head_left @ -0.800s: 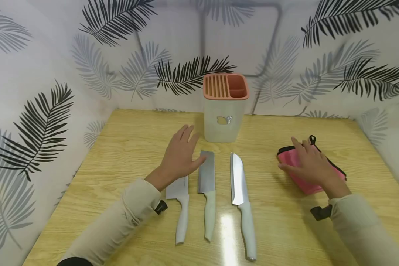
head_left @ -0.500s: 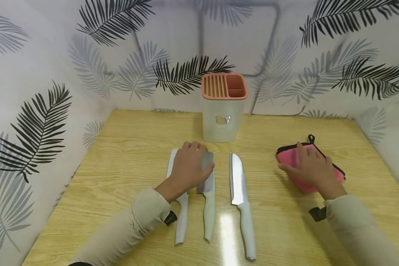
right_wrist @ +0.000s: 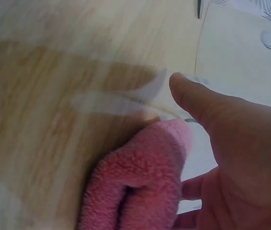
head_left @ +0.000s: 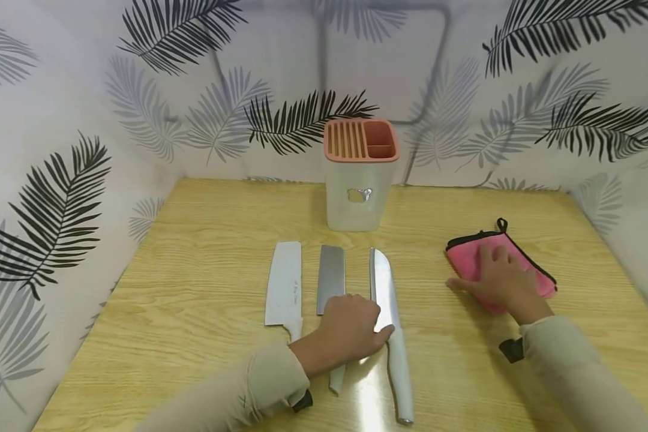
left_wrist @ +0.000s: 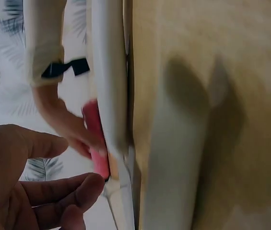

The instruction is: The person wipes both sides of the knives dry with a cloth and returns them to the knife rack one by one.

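Note:
My left hand (head_left: 351, 330) hovers over the middle knife (head_left: 331, 279), its thumb tip next to the right knife (head_left: 401, 378). In the left wrist view, fingers and thumb are loosely bent with a gap between them, holding nothing; a pale knife handle (left_wrist: 109, 72) lies beyond and a blurred one (left_wrist: 173, 163) is close by. A wide-bladed knife (head_left: 285, 285) lies at the left, its handle mostly hidden by my arm. My right hand (head_left: 502, 279) is at a folded pink towel (head_left: 464, 259) with black trim; the right wrist view shows its thumb (right_wrist: 193, 96) extended, fingers partly behind the towel.
A white knife block (head_left: 354, 201) with an orange slotted top stands behind the knives, near the back of the wooden table (head_left: 221, 240). Leaf-patterned cloth (head_left: 270, 48) hangs behind the table and along its sides.
My left hand has moved from over the left and middle blades toward the front right, over the middle handle, with its fingers bending more. My right hand stays at the towel.

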The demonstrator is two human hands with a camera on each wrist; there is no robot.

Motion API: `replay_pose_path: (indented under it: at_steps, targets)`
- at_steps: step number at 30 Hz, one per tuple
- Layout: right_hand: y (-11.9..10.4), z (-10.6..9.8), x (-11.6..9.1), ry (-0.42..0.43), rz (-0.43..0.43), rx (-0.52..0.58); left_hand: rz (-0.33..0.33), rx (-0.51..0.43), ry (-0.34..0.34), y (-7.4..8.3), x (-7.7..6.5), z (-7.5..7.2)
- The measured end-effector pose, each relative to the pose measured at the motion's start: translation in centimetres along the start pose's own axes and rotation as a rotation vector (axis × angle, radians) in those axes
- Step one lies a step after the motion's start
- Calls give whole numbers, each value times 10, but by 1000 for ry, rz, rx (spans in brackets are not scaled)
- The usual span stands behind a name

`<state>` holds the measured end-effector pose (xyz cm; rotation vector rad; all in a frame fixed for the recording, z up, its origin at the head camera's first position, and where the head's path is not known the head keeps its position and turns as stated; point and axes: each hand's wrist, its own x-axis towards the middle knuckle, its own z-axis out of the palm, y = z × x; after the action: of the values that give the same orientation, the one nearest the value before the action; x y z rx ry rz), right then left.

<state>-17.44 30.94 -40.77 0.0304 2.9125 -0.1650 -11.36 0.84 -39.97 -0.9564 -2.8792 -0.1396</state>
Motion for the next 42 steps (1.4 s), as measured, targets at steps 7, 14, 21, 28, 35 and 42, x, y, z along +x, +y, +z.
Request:
replay_pose_path:
  at_steps: [7, 14, 21, 28, 35, 42]
  targets:
    - [5, 4, 3, -5, -31, 10, 30, -3, -107, 39, -8, 14]
    - [0, 1, 3, -26, -1, 32, 39, 29, -132, 50, -13, 26]
    - [1, 2, 8, -44, -2, -9, -37, -50, -142, 53, -14, 31]
    - [-2, 1, 10, -20, -9, 7, -114, -253, -171, 51, -15, 34]
    - [0, -3, 11, -19, -20, 20, -195, -599, -262, 43, -9, 36]
    - [6, -4, 14, 72, -68, 43, -281, -824, -347, 39, -6, 33]
